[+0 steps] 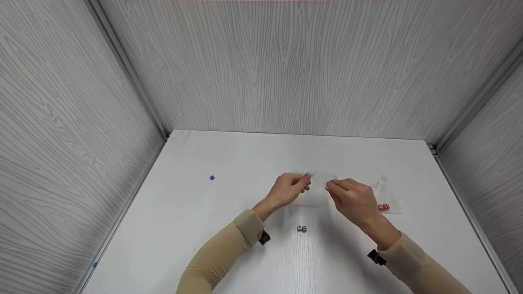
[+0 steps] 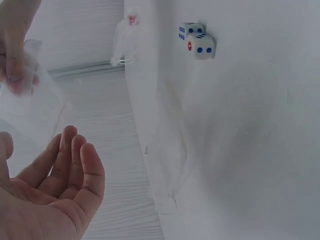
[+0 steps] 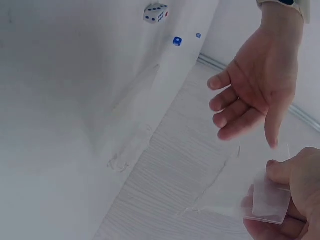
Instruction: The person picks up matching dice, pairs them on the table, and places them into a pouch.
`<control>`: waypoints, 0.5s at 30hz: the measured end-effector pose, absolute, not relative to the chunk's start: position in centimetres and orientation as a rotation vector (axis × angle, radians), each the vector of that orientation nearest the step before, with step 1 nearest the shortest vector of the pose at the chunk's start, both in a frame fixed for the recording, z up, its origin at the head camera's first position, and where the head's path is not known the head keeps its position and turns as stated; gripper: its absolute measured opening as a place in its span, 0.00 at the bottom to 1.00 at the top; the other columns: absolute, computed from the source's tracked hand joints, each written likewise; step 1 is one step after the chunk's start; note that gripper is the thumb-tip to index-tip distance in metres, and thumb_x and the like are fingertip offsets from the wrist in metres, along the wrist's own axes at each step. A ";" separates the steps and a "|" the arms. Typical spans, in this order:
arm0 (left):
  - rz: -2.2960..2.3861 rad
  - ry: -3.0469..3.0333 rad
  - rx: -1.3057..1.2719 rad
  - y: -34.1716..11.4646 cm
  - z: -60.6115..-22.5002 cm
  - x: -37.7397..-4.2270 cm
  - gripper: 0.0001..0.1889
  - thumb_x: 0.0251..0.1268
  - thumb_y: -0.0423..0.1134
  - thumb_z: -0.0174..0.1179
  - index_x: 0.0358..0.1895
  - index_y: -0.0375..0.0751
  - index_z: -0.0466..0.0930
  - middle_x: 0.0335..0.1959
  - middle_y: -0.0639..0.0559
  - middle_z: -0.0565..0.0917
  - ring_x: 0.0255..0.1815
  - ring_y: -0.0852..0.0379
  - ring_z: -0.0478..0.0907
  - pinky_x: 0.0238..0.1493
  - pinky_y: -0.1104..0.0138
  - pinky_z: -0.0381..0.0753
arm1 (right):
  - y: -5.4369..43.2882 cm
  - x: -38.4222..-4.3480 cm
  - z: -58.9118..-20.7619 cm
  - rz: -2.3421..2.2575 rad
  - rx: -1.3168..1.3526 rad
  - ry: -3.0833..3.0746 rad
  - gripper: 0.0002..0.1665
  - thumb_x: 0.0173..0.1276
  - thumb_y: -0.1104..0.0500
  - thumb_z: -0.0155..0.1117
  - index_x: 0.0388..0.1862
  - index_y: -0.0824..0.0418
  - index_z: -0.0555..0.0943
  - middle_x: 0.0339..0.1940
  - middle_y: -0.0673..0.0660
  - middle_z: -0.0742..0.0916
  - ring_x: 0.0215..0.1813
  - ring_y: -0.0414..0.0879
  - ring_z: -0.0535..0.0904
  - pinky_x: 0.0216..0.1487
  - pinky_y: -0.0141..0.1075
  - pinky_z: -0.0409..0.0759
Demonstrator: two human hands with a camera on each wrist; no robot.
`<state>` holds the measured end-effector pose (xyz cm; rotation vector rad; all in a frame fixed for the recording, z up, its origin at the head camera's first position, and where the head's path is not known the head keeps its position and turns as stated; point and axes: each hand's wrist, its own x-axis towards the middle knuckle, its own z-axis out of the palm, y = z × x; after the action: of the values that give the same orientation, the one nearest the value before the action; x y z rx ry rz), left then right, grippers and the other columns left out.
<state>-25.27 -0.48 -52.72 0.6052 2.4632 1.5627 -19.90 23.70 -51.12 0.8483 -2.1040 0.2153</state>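
Note:
My right hand (image 1: 353, 200) pinches a clear plastic bag (image 2: 40, 107) by one edge, holding it above the table. Part of the bag spreads toward my left hand (image 1: 288, 188), whose fingers are loosely curved with the thumb apart and nothing between them. Beneath both hands, another clear bag (image 1: 306, 200) lies flat on the tabletop, faint against the white. Closer to my body, two white dice (image 1: 301, 228) sit side by side; the left wrist view shows their blue and red pips.
Right of my right hand lies a clear drawstring bag (image 1: 393, 200) with red dice (image 1: 383, 207) in it. A small blue die (image 1: 212, 177) sits far left on the table. Grey wood-grain panels (image 1: 265, 73) wall the back and both sides.

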 end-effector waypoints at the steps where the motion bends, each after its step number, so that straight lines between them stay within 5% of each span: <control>1: 1.591 2.442 0.592 -0.4 -52.7 -25.4 0.28 0.91 0.60 0.53 0.47 0.42 0.94 0.45 0.45 0.95 0.41 0.61 0.84 0.42 0.69 0.81 | 23.5 -19.7 -51.1 0.186 0.865 -2.089 0.13 0.56 0.68 0.90 0.41 0.63 0.96 0.36 0.59 0.97 0.34 0.54 0.94 0.36 0.43 0.94; 6: 1.693 2.358 0.540 -0.3 -52.4 -25.7 0.24 0.90 0.55 0.58 0.44 0.38 0.93 0.43 0.41 0.94 0.40 0.57 0.86 0.35 0.72 0.82 | 22.6 -19.2 -51.3 0.079 0.944 -2.025 0.15 0.54 0.68 0.91 0.41 0.63 0.95 0.37 0.58 0.97 0.36 0.52 0.94 0.37 0.42 0.94; 15: 1.739 2.487 0.673 -0.6 -52.4 -25.9 0.10 0.82 0.39 0.68 0.42 0.37 0.93 0.38 0.39 0.95 0.32 0.68 0.80 0.35 0.74 0.78 | 22.1 -19.1 -53.0 0.299 1.049 -2.062 0.16 0.52 0.63 0.93 0.40 0.59 0.96 0.37 0.54 0.97 0.37 0.48 0.94 0.37 0.40 0.93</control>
<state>-25.89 -0.60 -52.38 0.6730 2.4869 1.7392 -19.11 22.10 -52.95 1.0489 -2.0618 0.2985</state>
